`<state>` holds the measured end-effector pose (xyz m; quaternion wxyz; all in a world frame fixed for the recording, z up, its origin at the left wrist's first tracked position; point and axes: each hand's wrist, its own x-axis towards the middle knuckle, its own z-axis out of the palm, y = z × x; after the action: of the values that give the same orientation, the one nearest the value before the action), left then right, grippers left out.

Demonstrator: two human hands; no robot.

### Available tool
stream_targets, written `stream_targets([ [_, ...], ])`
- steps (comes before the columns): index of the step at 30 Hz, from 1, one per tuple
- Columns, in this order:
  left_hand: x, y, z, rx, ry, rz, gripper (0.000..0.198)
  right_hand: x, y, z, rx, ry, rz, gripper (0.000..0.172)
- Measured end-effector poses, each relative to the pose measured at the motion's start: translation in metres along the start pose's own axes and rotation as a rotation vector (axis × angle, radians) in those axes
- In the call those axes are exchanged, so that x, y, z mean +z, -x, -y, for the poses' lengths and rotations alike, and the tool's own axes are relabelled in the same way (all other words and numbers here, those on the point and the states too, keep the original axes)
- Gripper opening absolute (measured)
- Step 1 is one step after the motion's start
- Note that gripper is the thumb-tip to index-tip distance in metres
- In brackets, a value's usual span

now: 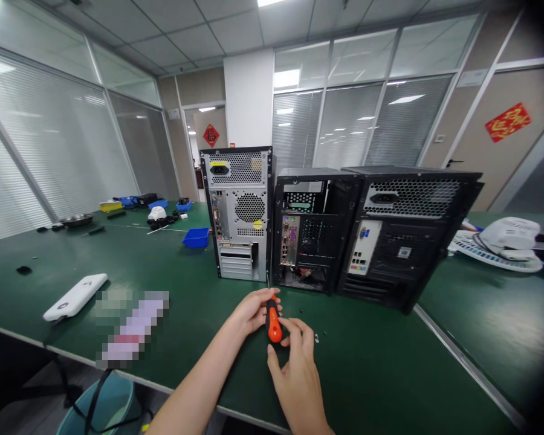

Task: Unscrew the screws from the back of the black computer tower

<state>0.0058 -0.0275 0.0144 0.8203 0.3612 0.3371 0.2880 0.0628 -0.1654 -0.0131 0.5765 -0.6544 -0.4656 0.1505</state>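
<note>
A screwdriver (274,326) with a red and black handle points away from me, its thin shaft reaching the lower right edge of the silver computer case (243,181). My left hand (252,311) is closed around the front of the handle, near the shaft. Behind the handle's end is my right hand (299,368), its thumb and fingers apart. Those fingertips are beside the handle, and the thumb does not appear to press on it. The case stands upright with its rear panel facing me. Where the tip meets it is too small to make out.
Two black computer cases (306,235) (390,241) stand close on the right. Tiny screws (317,338) lie by my right hand. A white device (75,296), a blurred-out item (136,326) and a blue tray (196,238) are on the green table (163,266). A white fan (503,241) lies far right.
</note>
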Motion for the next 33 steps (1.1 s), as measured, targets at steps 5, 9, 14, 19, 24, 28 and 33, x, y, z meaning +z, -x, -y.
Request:
stream_targets([
  [5,-0.001,-0.001,0.001,0.019,-0.036,-0.003,0.02,0.003,-0.006,-0.001,-0.104,0.257,0.007,0.043],
  [9,-0.003,-0.004,0.003,0.036,-0.061,-0.007,0.019,0.007,-0.011,0.003,-0.167,0.3,-0.022,0.041],
  [14,-0.004,-0.006,0.006,0.062,-0.101,-0.018,0.024,0.009,-0.015,0.012,-0.157,0.259,-0.028,0.04],
  [19,-0.004,-0.006,0.006,0.076,-0.153,-0.048,0.03,0.013,-0.017,0.009,-0.131,0.192,-0.031,0.031],
  [24,-0.005,-0.009,0.01,0.095,-0.224,-0.092,0.034,0.018,-0.016,-0.001,-0.202,0.384,-0.033,0.028],
  [28,-0.006,-0.011,0.012,0.127,-0.29,-0.137,0.039,0.019,-0.017,-0.002,-0.281,0.612,-0.019,0.023],
  [33,-0.005,-0.01,0.012,0.174,-0.342,-0.169,0.04,0.018,-0.02,0.0,-0.296,0.702,0.013,0.019],
])
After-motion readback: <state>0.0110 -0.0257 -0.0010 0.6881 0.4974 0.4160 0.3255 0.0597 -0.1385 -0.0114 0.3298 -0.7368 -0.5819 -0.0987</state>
